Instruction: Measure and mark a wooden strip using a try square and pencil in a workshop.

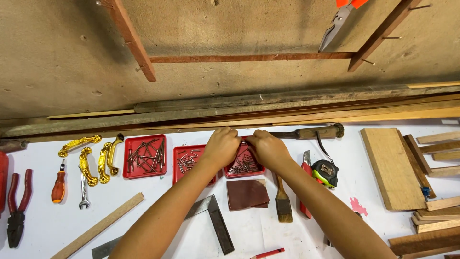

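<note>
Meeting over red tray [244,169] | both hands | white benchtop [43,223] | plaster wall [62,57]

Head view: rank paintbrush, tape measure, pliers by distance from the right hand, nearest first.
From the right hand:
1. Paintbrush, just below it.
2. Tape measure, to its right.
3. Pliers, far left edge of the table.

Nail trays [143,163] crowd the back, bare tabletop [43,225] front-left, seemingly

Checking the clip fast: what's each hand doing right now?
Left hand: fingers pinched over the red tray of nails; contents hidden.
Right hand: the same.
</note>
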